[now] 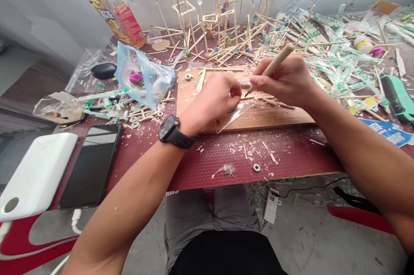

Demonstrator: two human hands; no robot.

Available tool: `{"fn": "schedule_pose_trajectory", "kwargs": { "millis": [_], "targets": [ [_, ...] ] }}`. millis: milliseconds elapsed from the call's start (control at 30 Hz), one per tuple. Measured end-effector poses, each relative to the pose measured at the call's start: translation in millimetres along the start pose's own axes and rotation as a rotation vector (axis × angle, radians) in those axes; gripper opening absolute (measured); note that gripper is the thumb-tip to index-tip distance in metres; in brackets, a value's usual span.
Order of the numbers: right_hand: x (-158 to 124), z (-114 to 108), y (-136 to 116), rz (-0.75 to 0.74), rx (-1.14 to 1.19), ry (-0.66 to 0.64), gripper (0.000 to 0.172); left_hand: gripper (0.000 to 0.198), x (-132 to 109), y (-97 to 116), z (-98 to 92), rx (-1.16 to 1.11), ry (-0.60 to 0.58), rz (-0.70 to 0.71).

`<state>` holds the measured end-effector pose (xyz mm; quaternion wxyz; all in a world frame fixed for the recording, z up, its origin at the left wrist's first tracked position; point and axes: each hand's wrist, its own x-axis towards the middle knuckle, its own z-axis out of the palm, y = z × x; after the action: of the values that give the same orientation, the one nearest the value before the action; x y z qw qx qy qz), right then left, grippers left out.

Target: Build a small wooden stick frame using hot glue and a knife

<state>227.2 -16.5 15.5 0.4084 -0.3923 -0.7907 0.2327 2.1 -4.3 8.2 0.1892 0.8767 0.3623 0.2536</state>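
Head view shows my right hand [284, 79] wrapped around a wooden-handled craft knife [273, 67], its tip bearing down on a small thin piece on the pale wooden cutting board [258, 115]. My left hand [215, 100], with a black wristwatch [173, 132] on its wrist, has its fingers pressed together, pinning that piece just at 9 o'clock of the blade tip.

As I judge it, much is done: a tall lattice of thin bamboo sticks with beads [220, 20] stands at 12 o'clock of the board, and shavings litter the dark red mat [226, 154]. The cut in hand looks unfinished, and loose sticks and green-printed plastic wrappers [339, 64] at 2 o'clock suggest more material remains.

The piece itself is nearly all hidden under my fingers; I cannot tell its shape. A clear plastic sheet [234, 115] lies partly beneath the left hand. At 9 o'clock lie a clear zip bag [145, 74], a black phone [92, 165] and a white power bank [35, 176], cut off by the frame edge.
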Motion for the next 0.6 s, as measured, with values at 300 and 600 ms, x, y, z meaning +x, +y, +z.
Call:
{"fn": "schedule_pose_trajectory", "kwargs": {
  "millis": [300, 600],
  "targets": [
    [0.8, 1.0, -8.4, 0.065, 0.021, -0.05, 0.023, 0.021, 0.0, -1.5, 1.2, 0.007, -0.005, 0.001],
    [3.6, -2.8, -5.9, 0.165, 0.088, -0.121, 0.028, 0.02, 0.5, -5.4, 1.3, -0.004, 0.008, 0.013]
  ]
}}
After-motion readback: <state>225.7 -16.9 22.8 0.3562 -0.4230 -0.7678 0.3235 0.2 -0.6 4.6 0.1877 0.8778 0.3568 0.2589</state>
